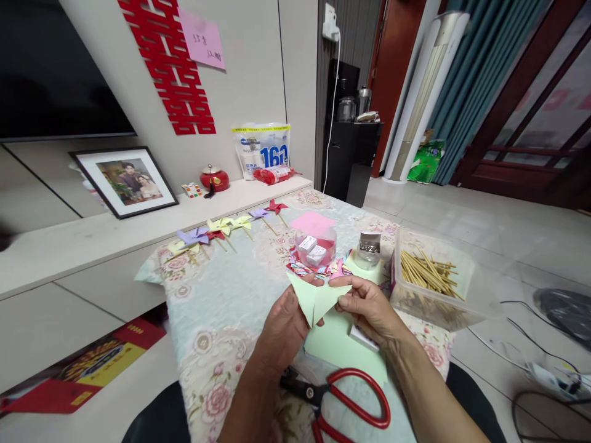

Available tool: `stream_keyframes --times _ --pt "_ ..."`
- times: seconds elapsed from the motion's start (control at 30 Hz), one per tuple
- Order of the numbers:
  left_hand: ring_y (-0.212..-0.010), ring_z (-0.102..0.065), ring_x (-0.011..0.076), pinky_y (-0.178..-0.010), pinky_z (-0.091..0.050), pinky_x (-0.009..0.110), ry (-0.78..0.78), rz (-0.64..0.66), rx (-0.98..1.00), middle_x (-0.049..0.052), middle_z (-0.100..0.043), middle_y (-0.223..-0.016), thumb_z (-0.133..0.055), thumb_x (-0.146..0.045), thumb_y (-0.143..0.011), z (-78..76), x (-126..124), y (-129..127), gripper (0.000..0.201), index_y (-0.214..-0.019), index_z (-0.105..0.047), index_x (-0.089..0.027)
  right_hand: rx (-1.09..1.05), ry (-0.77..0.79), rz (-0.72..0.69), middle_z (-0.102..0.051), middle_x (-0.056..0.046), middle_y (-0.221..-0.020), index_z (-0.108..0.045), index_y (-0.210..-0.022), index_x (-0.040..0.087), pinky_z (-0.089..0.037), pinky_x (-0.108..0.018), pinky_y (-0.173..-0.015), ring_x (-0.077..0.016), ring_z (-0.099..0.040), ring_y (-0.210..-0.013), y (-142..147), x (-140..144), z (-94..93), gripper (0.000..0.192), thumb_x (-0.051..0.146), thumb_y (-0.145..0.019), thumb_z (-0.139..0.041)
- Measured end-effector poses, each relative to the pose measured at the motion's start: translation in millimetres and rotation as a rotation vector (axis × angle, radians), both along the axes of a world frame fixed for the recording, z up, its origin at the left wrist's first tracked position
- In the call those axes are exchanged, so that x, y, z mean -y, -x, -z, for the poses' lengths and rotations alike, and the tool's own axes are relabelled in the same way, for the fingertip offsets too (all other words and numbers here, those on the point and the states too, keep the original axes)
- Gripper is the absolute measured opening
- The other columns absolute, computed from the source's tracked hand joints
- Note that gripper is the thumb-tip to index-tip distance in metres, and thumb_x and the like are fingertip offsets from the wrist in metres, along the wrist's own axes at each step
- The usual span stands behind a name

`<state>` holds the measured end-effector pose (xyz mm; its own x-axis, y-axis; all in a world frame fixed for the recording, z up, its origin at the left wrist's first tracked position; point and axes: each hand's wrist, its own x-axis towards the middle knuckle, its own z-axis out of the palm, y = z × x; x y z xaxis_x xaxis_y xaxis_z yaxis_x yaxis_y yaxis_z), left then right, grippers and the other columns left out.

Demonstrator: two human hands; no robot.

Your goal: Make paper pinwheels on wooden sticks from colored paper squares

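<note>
A pale green sheet of paper [305, 294], folded into a triangle with a split down its middle, is held up above the table between both hands. My left hand [284, 326] grips its left side, thumb in front. My right hand [369, 307] pinches the right corner between thumb and fingers. Beneath them lies more pale green paper [341, 344], partly covered by a small white box [364, 337] under my right hand. Red-handled scissors [341, 400] rest on the tablecloth close to my forearms.
Several paper pinwheels [219, 226] on sticks line the table's far left edge. A round clear tub [315, 246] with small boxes stands ahead, beside a small jar [369, 255]. At right, a clear plastic bin [434, 307] holds wooden sticks [429, 274]. Cables [503, 351] lie on the floor.
</note>
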<state>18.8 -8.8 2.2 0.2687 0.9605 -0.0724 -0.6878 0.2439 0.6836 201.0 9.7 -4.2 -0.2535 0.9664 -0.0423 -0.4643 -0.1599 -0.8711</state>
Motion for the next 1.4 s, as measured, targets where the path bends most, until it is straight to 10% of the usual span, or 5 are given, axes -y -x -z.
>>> stream_keyframes --times 0.3,1.4 --pt "-0.108 -0.067 0.0321 -0.093 -0.053 0.042 0.032 -0.024 0.005 0.015 -0.074 -0.113 -0.080 -0.038 -0.075 3.3 -2.4 0.5 0.044 -0.112 -0.070 -0.015 -0.072 0.035 -0.057 -0.069 0.001 -0.064 -0.077 -0.097 0.016 -0.046 -0.017 -0.058 -0.0074 -0.059 -0.058 -0.7 -0.1 2.7 0.039 0.022 -0.061 -0.092" --pt "-0.124 -0.060 0.0296 -0.112 -0.040 0.044 -0.095 0.063 0.164 0.015 -0.068 -0.129 -0.071 -0.018 -0.083 4.4 0.9 5.1 0.062 -0.142 -0.052 -0.017 -0.186 0.046 -0.068 -0.073 -0.001 -0.078 -0.078 -0.100 0.018 -0.051 -0.018 -0.062 -0.0088 -0.061 -0.062 1.9 2.0 5.3 0.041 0.022 -0.061 -0.092"
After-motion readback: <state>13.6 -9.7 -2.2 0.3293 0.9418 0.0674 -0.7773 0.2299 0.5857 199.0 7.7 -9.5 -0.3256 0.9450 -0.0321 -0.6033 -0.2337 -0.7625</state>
